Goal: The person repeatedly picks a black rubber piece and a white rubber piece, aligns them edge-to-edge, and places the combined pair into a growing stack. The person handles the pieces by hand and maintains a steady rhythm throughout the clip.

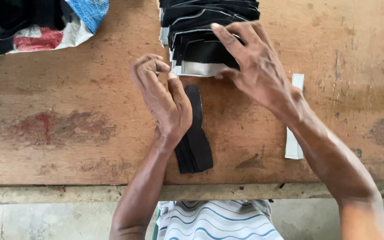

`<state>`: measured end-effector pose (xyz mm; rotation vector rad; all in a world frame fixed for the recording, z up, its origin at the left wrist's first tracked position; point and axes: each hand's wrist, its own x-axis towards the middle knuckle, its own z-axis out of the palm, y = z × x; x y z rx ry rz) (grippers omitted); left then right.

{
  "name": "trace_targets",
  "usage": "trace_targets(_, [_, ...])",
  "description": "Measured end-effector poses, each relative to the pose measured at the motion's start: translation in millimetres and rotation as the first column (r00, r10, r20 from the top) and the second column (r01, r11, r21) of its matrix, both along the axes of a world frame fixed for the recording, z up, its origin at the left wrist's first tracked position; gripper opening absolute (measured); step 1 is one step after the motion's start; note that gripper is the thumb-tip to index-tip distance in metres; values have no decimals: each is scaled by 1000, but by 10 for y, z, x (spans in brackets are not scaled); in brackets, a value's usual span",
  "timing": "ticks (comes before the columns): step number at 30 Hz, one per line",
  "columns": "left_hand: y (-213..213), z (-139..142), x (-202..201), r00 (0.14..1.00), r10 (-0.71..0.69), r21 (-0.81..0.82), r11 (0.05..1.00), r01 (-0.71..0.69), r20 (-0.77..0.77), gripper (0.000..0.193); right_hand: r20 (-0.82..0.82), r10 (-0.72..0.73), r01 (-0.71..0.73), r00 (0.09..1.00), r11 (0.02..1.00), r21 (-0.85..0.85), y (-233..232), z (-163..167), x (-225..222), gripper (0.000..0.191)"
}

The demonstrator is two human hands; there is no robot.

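left hand [163, 100]: fingers curled, pinching stack's edge
right hand [252, 66]: fingers spread on fabric stack [201, 44]
tabletop [67, 111]: black strip [196, 146], white strip [293, 146]

The broad left stretch of the wooden counter [67, 133] lies bare from the middle of the frame to its left edge, open to any pass. At upper left a woven sack [54, 26] stuffed with dark cloth closes off that corner. At top centre the stack of black cut pieces [196, 49] blocks the way, with the right hand [256, 66] spread over it and the left hand [163, 95] just beside its lower left corner. A black shaped piece [196, 142] fills the gap between the forearms. A white strip [293, 146] lies beside the right forearm; beyond it, the right side of the counter is open.
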<state>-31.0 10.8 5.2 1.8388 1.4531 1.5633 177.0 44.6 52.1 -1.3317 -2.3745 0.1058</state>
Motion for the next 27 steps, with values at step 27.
trace_targets(27, [-293,206,-252,839,-538,-559,723,407,-85,37,-67,-61,53,996,992,-119,-796,-307,-81,50])
